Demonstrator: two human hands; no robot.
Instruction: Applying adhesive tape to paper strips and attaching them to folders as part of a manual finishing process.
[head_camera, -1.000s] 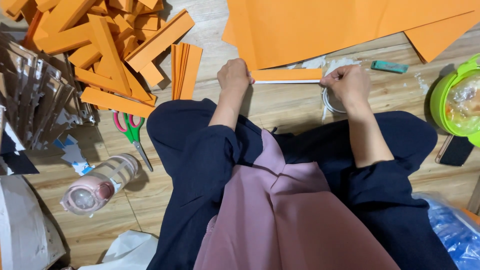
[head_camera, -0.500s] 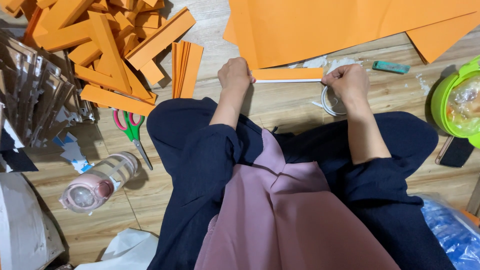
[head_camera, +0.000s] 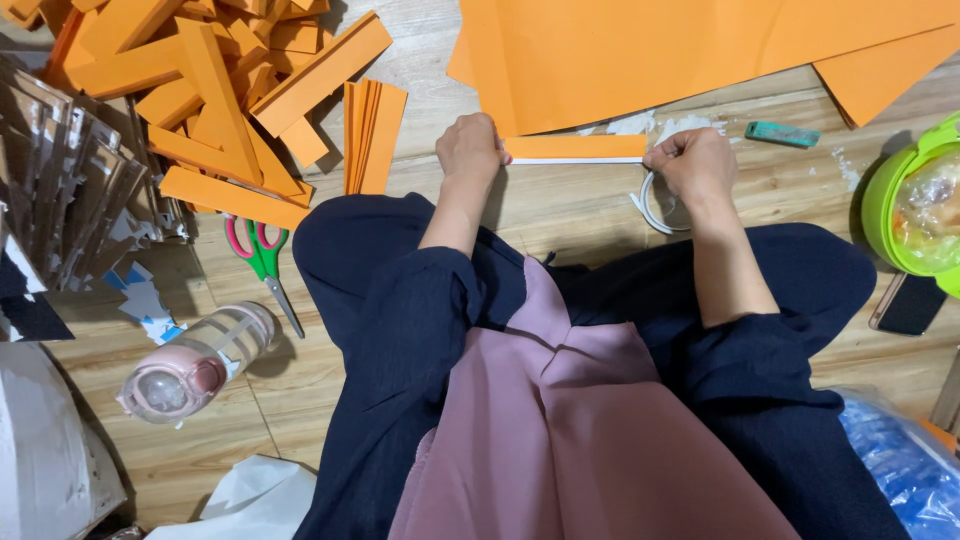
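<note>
— Dozens of folded orange strips (head_camera: 215, 120) already lie heaped on the wooden floor (head_camera: 560, 215) far left, scissors (head_camera: 262, 255) and a pink bottle (head_camera: 195, 360) nearer. How far along?

— Judging by the big orange sheets (head_camera: 700, 45) still uncut, plenty remains. One orange strip (head_camera: 575, 148) lies between the hands.

— Hands?

— Left hand (head_camera: 468, 148) curled, fingers pinching the strip's left end; right hand (head_camera: 690, 165) closed on its right end, beside a white tape ring (head_camera: 650, 205). Both forearms reach forward over crossed legs.
</note>
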